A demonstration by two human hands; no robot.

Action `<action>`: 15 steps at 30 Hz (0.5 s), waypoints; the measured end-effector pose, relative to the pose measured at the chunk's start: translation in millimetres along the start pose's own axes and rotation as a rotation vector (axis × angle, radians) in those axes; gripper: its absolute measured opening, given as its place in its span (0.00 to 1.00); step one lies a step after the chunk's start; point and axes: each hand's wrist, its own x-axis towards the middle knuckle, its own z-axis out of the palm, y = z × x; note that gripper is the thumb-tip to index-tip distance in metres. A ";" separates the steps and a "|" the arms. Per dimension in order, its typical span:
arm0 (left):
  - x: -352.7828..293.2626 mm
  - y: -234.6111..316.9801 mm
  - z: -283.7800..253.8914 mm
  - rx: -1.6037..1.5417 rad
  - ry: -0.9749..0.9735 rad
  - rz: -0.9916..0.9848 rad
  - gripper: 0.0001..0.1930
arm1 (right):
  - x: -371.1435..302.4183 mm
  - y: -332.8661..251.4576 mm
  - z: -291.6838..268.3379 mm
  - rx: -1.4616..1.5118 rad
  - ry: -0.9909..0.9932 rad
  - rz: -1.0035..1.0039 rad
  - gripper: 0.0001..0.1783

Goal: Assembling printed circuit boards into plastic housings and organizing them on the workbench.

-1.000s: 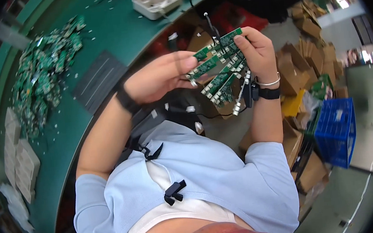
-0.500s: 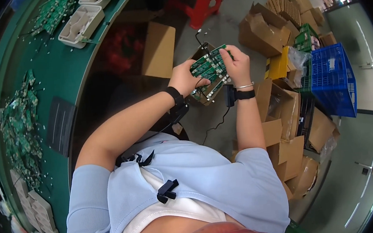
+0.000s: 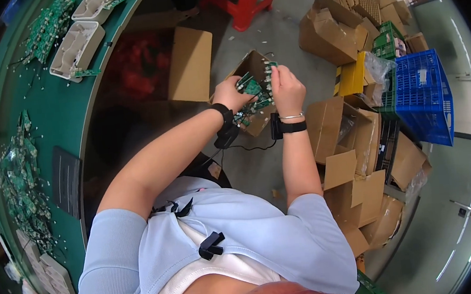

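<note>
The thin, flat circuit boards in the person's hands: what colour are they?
The thin circuit boards are green with small whitish parts, best seen in the head view.

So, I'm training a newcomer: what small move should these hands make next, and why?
Perhaps lower the left hand slightly before easing its grip: it holds several flat green circuit boards that overlap the open brown cardboard box in this view, and their height is hard to tell. The right hand seems to pinch more, edge-on.
</note>
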 end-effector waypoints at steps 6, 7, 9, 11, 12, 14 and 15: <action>12.1 -22.2 30.4 0.106 0.118 0.262 0.28 | -4.7 9.1 -3.5 -0.045 0.005 0.299 0.10; 7.0 -14.5 24.2 0.087 -0.121 0.208 0.27 | -4.9 9.9 -3.6 -0.061 0.016 0.343 0.10; 3.8 2.8 10.9 0.061 -0.347 0.144 0.27 | -3.5 6.7 -2.1 -0.066 0.026 0.361 0.10; 5.3 19.3 5.9 0.242 -0.507 0.047 0.27 | -1.7 2.3 -0.1 -0.082 0.054 0.395 0.10; 6.2 20.7 6.0 0.330 -0.587 -0.004 0.26 | -2.2 -2.3 0.5 -0.075 0.042 0.384 0.10; 12.8 16.2 6.6 0.285 -0.520 -0.025 0.26 | -6.5 -12.8 0.2 -0.083 0.077 0.364 0.12; 18.2 12.9 7.0 0.251 -0.462 -0.036 0.25 | -7.9 -14.6 1.1 -0.086 0.094 0.356 0.13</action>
